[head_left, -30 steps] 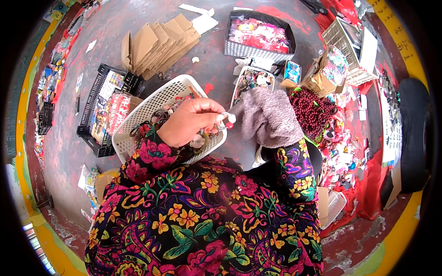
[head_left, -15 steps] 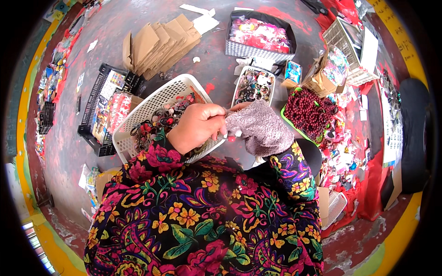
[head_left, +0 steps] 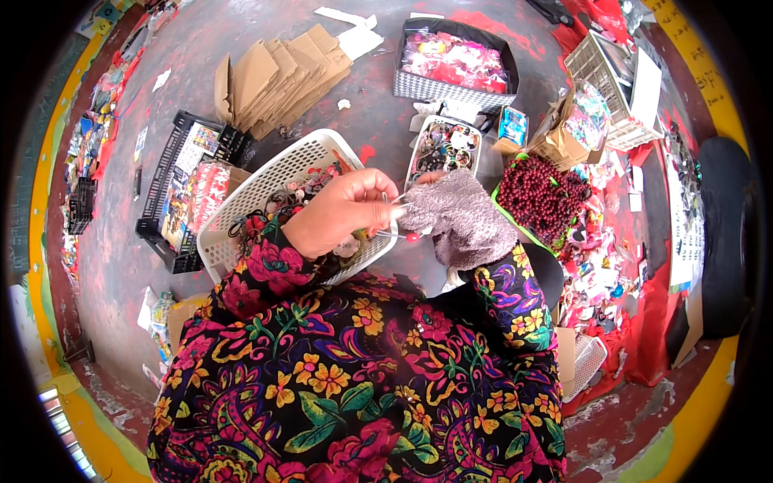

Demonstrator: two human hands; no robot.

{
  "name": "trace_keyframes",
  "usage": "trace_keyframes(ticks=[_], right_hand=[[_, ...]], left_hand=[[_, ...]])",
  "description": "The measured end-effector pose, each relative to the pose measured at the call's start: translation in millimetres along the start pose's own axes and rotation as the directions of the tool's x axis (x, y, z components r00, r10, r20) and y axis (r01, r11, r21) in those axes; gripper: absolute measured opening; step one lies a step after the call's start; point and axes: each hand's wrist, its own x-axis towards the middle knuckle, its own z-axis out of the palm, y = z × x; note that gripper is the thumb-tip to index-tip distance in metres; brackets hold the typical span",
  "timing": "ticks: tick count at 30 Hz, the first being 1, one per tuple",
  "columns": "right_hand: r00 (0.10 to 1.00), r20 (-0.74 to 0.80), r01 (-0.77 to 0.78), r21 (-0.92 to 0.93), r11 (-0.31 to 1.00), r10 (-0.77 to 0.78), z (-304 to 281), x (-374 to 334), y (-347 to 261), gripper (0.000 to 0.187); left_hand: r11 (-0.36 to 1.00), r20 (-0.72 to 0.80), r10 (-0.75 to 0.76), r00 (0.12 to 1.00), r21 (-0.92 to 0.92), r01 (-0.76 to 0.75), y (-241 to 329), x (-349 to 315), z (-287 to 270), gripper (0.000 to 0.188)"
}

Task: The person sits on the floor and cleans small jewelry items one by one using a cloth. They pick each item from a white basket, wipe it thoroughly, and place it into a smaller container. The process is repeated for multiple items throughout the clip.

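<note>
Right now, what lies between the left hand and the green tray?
Gray fuzzy fabric, with the right fingers showing at its edge, in the head view.

Dark characters (head_left: 707, 76) are running down the yellow wall band (head_left: 718, 121) at the far right, bending with the lens; strokes are showing, wording is staying unclear. Small print is apparently covering the blue box (head_left: 513, 125) right of the little white basket (head_left: 444, 151), too tiny for reading. Inside the black crate (head_left: 150, 230) at left, a colourful printed card (head_left: 204, 141) is lying, its print blurring. Red-and-white packaging (head_left: 211, 193) beside it is bearing marks, lettering or pattern, can't tell which.
</note>
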Motion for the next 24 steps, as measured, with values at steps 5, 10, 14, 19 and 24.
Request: trace_keyframes(ticks=[5,10,14,19,24], right_hand=[[0.994,-0.081,-0.057,0.183,0.981,0.073,-2,1,1,0.025],[0.982,0.066,0.186,-0.257,0.948,-0.174,-11,3,2,0.021],[0.988,-0.119,0.093,-0.089,0.992,-0.103,-2,1,-12,0.021],[0.977,-0.122,0.13,-0.299,0.945,-0.173,6,-1,-12,0.027],[0.998,0.012,-0.057,-0.347,0.936,0.065,15,4,-22,0.03]], left_hand=[[0.996,-0.037,0.037,0.999,0.086,-0.034,-5,0,-11,0.006],[0.986,-0.061,0.103,0.993,0.134,-0.095,-3,2,-9,0.009],[0.974,-0.009,0.127,0.992,0.191,-0.123,-3,1,-8,0.01],[0.92,-0.045,0.158,0.986,0.37,-0.131,-8,3,1,0.007],[0.904,-0.161,0.141,0.977,0.424,-0.061,-11,2,13,0.009]])
